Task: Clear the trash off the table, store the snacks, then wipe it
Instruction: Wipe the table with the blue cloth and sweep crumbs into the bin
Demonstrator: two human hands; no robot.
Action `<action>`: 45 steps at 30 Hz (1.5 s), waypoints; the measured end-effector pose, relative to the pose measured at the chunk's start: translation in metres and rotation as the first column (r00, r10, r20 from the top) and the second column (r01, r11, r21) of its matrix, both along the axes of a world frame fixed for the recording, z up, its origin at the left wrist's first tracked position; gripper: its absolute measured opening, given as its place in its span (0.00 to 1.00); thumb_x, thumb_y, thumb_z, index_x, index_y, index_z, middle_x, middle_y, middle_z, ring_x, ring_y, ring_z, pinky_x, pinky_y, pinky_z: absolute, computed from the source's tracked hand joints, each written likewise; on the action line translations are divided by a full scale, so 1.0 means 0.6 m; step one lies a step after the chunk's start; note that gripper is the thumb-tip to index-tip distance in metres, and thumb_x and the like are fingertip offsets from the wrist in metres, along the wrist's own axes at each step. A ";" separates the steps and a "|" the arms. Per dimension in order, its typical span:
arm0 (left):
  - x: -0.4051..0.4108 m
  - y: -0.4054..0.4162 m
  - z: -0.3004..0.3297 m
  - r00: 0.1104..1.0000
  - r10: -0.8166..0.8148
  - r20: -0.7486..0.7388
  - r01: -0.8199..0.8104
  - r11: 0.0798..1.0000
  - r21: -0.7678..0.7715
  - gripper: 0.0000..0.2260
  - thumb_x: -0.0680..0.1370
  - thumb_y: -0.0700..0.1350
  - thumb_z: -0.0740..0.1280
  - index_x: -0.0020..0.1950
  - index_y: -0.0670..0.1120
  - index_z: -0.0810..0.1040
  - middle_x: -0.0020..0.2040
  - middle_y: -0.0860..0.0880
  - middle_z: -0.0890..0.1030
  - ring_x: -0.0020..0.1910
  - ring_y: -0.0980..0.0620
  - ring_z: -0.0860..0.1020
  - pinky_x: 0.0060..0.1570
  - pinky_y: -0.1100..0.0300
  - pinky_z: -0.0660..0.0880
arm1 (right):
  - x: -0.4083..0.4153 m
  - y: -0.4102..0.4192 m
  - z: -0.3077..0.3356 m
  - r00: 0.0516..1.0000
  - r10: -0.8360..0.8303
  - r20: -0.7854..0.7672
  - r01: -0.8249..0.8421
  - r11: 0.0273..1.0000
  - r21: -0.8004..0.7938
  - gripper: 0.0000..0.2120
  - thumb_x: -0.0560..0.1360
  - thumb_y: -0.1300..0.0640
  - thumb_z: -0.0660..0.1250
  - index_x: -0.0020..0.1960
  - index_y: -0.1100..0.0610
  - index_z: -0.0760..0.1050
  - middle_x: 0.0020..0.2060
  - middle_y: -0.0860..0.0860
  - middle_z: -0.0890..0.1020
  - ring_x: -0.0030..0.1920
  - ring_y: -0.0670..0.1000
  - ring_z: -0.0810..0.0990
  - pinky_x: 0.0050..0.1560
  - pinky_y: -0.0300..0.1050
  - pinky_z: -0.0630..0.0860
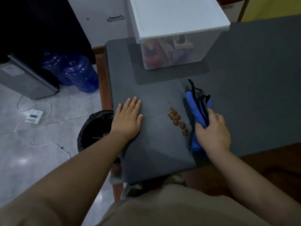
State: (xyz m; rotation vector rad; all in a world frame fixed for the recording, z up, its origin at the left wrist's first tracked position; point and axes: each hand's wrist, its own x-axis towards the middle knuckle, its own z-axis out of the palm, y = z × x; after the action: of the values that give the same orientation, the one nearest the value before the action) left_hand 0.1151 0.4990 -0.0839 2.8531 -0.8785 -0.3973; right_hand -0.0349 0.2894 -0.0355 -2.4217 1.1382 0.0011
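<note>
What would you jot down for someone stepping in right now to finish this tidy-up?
Left hand: flat and open on the grey table, holding nothing.
Right hand: grip closed on the blue cloth.
Nut shells: a small row lies between the hands.
Bin: on the floor beside the table's left edge.
Snack box: lidded, snacks inside.
Done: snacks stored.
Left: get the shells into the bin, then wipe.

Looking like a home room. Showing pale tiled floor (32, 160), blue plastic water jugs (81, 74), white power strip (33, 116).
</note>
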 end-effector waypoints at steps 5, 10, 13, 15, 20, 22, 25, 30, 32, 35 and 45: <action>0.038 0.041 -0.002 0.998 -0.055 -0.010 0.054 0.998 -0.029 0.24 0.82 0.51 0.47 0.78 0.49 0.47 0.78 0.50 0.46 0.77 0.51 0.43 0.74 0.51 0.40 | 0.040 0.079 -0.003 0.995 -0.086 0.053 0.085 0.996 0.018 0.28 0.76 0.50 0.62 0.74 0.50 0.60 0.69 0.51 0.67 0.60 0.57 0.74 0.51 0.46 0.71; 0.059 0.063 -0.007 0.995 -0.093 -0.045 0.090 0.993 -0.072 0.24 0.82 0.50 0.48 0.78 0.48 0.47 0.78 0.51 0.46 0.77 0.51 0.42 0.74 0.51 0.40 | 0.100 0.151 -0.008 0.988 -0.113 0.105 0.105 0.992 0.074 0.27 0.75 0.51 0.62 0.73 0.49 0.62 0.68 0.49 0.67 0.59 0.55 0.75 0.49 0.44 0.71; 0.071 0.077 -0.008 0.996 -0.061 -0.069 0.053 0.993 -0.110 0.24 0.82 0.49 0.48 0.78 0.46 0.47 0.78 0.50 0.46 0.77 0.51 0.42 0.74 0.52 0.40 | 0.135 0.183 -0.011 0.986 -0.094 0.135 0.078 0.990 0.121 0.26 0.75 0.51 0.62 0.72 0.49 0.62 0.68 0.48 0.67 0.58 0.54 0.75 0.48 0.43 0.71; 0.081 0.087 -0.008 0.995 -0.056 -0.078 0.046 0.991 -0.128 0.24 0.82 0.48 0.49 0.77 0.45 0.48 0.78 0.50 0.47 0.77 0.51 0.43 0.74 0.52 0.40 | 0.157 0.204 -0.011 0.987 -0.077 0.144 0.056 0.988 0.146 0.26 0.76 0.52 0.62 0.73 0.49 0.62 0.68 0.49 0.67 0.60 0.54 0.74 0.51 0.45 0.72; 0.100 0.116 -0.009 0.994 0.024 -0.109 -0.048 0.974 -0.222 0.23 0.82 0.47 0.49 0.77 0.45 0.51 0.78 0.49 0.49 0.77 0.50 0.44 0.74 0.53 0.41 | 0.196 0.239 -0.010 0.985 0.063 0.160 -0.092 0.979 0.182 0.26 0.76 0.53 0.62 0.73 0.51 0.61 0.68 0.51 0.67 0.62 0.54 0.72 0.59 0.48 0.72; 0.101 0.124 -0.009 0.988 0.055 -0.141 -0.091 0.959 -0.268 0.23 0.83 0.46 0.49 0.77 0.45 0.52 0.78 0.49 0.50 0.77 0.51 0.44 0.74 0.54 0.40 | 0.206 0.236 -0.005 0.981 0.076 0.178 -0.117 0.966 0.232 0.25 0.76 0.54 0.62 0.72 0.51 0.64 0.66 0.51 0.69 0.60 0.53 0.73 0.56 0.45 0.72; 0.101 0.133 -0.009 0.980 0.073 -0.183 -0.128 0.941 -0.312 0.22 0.83 0.46 0.49 0.77 0.45 0.52 0.78 0.49 0.50 0.77 0.51 0.44 0.73 0.54 0.40 | 0.210 0.212 0.006 0.978 0.059 0.200 -0.106 0.966 0.234 0.21 0.76 0.55 0.62 0.69 0.52 0.68 0.61 0.52 0.73 0.57 0.54 0.75 0.49 0.41 0.69; 0.105 0.153 -0.010 0.972 0.098 -0.211 -0.168 0.923 -0.347 0.22 0.83 0.45 0.49 0.77 0.44 0.52 0.78 0.48 0.50 0.77 0.50 0.44 0.74 0.54 0.40 | 0.198 0.139 0.014 0.989 0.034 0.143 -0.039 0.999 0.032 0.21 0.76 0.54 0.62 0.69 0.51 0.69 0.62 0.54 0.74 0.57 0.58 0.76 0.50 0.46 0.71; 0.105 0.159 -0.012 0.970 0.111 -0.219 -0.185 0.916 -0.357 0.22 0.83 0.45 0.49 0.77 0.44 0.53 0.78 0.48 0.51 0.77 0.50 0.45 0.74 0.54 0.41 | 0.192 0.118 0.009 0.996 0.052 0.074 -0.049 0.998 -0.031 0.21 0.75 0.54 0.62 0.68 0.51 0.69 0.62 0.55 0.75 0.57 0.60 0.76 0.50 0.49 0.73; 0.104 0.173 -0.017 0.966 0.138 -0.219 -0.214 0.902 -0.375 0.22 0.83 0.45 0.50 0.77 0.44 0.54 0.78 0.48 0.52 0.77 0.50 0.45 0.75 0.53 0.42 | 0.191 0.125 0.006 0.995 0.095 -0.028 -0.096 0.992 -0.077 0.23 0.76 0.54 0.61 0.70 0.51 0.67 0.65 0.54 0.73 0.59 0.60 0.74 0.51 0.51 0.73; 0.097 0.216 -0.031 0.950 0.188 -0.248 -0.275 0.878 -0.392 0.22 0.83 0.45 0.50 0.77 0.44 0.55 0.78 0.49 0.53 0.77 0.50 0.46 0.74 0.55 0.41 | 0.224 0.258 0.004 0.981 0.195 0.021 -0.196 0.980 0.045 0.25 0.77 0.52 0.60 0.74 0.48 0.61 0.69 0.49 0.67 0.62 0.56 0.72 0.57 0.47 0.70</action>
State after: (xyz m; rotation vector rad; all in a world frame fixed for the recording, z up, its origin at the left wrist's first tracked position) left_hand 0.1732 0.6285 -0.1024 2.4239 -0.4980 -0.4018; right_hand 0.0996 0.4440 -0.0330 -2.4763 0.8790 0.0701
